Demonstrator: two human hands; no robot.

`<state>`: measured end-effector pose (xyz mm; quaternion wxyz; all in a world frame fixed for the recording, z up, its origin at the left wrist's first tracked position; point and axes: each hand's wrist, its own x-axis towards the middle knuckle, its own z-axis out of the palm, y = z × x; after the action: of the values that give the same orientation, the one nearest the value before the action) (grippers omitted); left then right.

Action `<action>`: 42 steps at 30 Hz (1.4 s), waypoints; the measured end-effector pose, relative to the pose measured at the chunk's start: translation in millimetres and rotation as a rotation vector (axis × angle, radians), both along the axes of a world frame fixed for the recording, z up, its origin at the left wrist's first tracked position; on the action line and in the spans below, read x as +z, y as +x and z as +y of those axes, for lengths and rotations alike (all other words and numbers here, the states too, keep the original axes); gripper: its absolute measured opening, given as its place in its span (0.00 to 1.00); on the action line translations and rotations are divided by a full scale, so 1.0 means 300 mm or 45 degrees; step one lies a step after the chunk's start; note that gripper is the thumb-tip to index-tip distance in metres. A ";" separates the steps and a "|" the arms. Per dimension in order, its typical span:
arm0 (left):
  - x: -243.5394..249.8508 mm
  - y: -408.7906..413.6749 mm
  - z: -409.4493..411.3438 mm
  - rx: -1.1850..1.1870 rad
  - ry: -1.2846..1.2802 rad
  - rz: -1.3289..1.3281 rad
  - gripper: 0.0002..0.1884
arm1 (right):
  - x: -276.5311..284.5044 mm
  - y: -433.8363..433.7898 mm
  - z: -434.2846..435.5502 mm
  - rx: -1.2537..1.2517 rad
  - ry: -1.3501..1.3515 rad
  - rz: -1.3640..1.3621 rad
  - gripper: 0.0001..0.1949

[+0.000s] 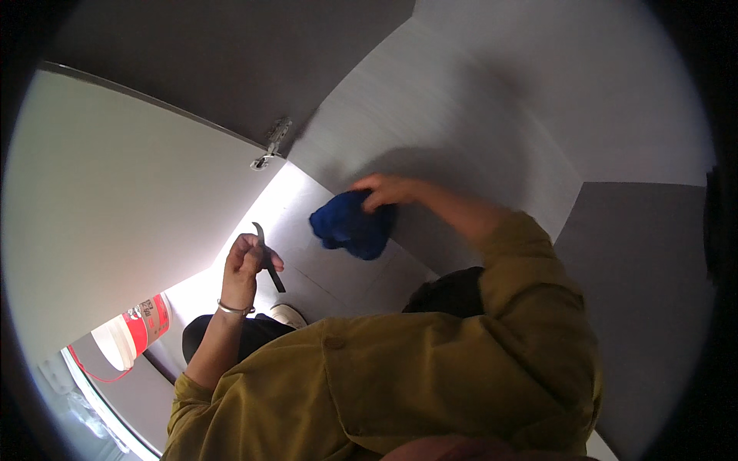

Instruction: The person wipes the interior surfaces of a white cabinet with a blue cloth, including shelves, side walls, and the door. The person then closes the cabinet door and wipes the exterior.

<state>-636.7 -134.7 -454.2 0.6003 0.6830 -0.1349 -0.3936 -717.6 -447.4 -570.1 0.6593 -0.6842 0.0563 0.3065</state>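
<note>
Between the thumb and fingers of my left hand (248, 265) is a thin dark strip-like tool (274, 274) with a curved upper end; its exact kind is unclear. My right hand (387, 190) grips a bunched blue cloth (354, 225) from above. The cloth hangs in front of the pale grey cabinet panel (450, 109), over the tiled floor (323, 271). Whether it touches the panel cannot be told. Some fingers of the right hand are hidden behind the cloth.
A light cabinet door (132, 184) stands open at the left, joined by a metal hinge (271, 147) to a dark panel (230, 57). Below the door is a red and white bucket (135, 331) bearing writing. A grey panel (628, 276) rises at the right.
</note>
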 end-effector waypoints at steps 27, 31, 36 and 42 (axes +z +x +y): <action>-0.006 0.013 -0.034 0.090 0.392 -0.032 0.08 | -0.053 0.387 -0.040 -0.202 -1.648 -0.311 0.30; -0.046 -0.002 0.010 0.169 0.302 0.010 0.09 | -0.067 0.389 0.214 0.172 -1.211 -0.631 0.24; -0.039 0.019 -0.011 0.149 0.240 0.056 0.08 | -0.111 0.328 0.088 -0.380 -1.186 -0.795 0.24; -0.056 0.039 -0.013 0.043 0.341 -0.042 0.06 | -0.076 0.259 -0.285 -0.553 -1.897 -0.751 0.27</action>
<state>-625.0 -138.6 -471.0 0.5079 0.7656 -0.0793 -0.3867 -639.8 -532.9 -592.8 0.0656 -0.9679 0.2001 -0.1370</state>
